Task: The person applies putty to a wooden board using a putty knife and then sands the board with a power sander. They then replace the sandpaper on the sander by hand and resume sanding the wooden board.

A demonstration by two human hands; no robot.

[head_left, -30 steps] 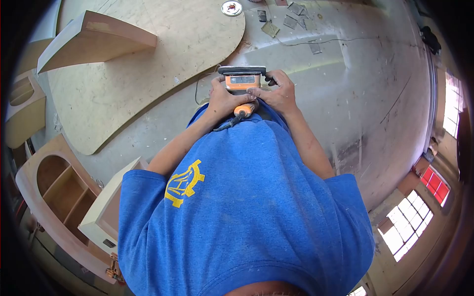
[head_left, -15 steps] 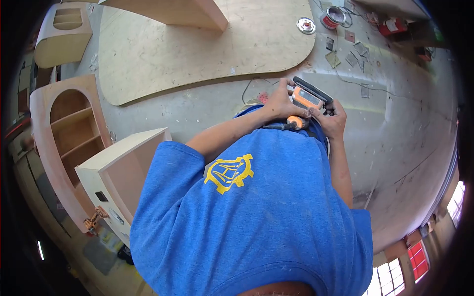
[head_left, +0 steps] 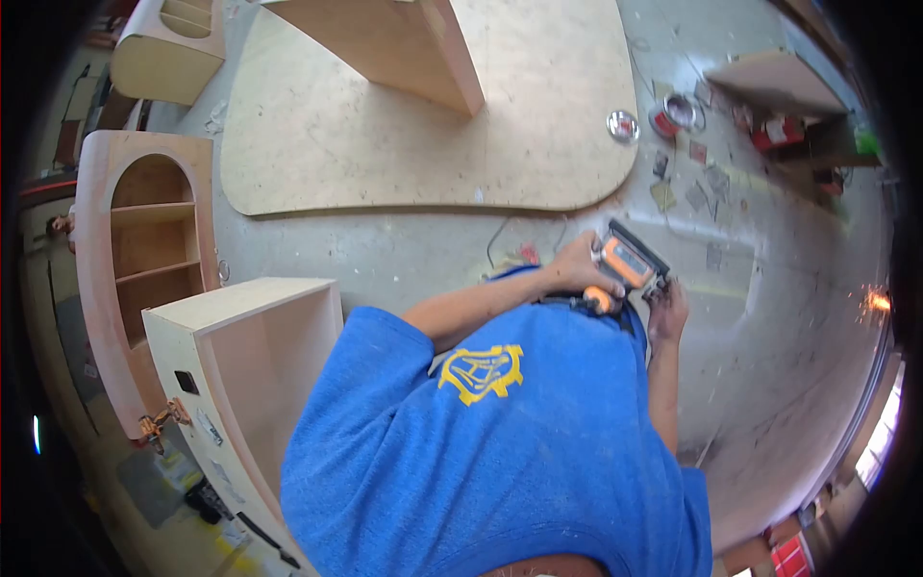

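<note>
An orange power sander (head_left: 630,262) with a flat black pad is held in front of my waist, its pad facing up and away to the right. The fingers of my left hand (head_left: 580,265) wrap round its orange body. Against the lower right end of the pad, my right hand (head_left: 668,310) has its fingers curled at the edge; its fingertips are partly hidden. The sander's round orange end (head_left: 600,300) sits below my left hand, close to the blue shirt (head_left: 500,452).
Ahead lies a large rounded wooden panel (head_left: 336,173) with an upright wooden piece (head_left: 423,58) and a metal lid (head_left: 622,126). Wooden cabinets stand left. A can (head_left: 670,114) and scattered sheets lie on the floor beyond. Sparks (head_left: 876,301) glow far right; a person (head_left: 63,225) shows far left.
The view has shifted, and the sander and both hands appear lower and farther right. My right hand sits lower at the pad's end. Sparks and the person at far left have come into view.
</note>
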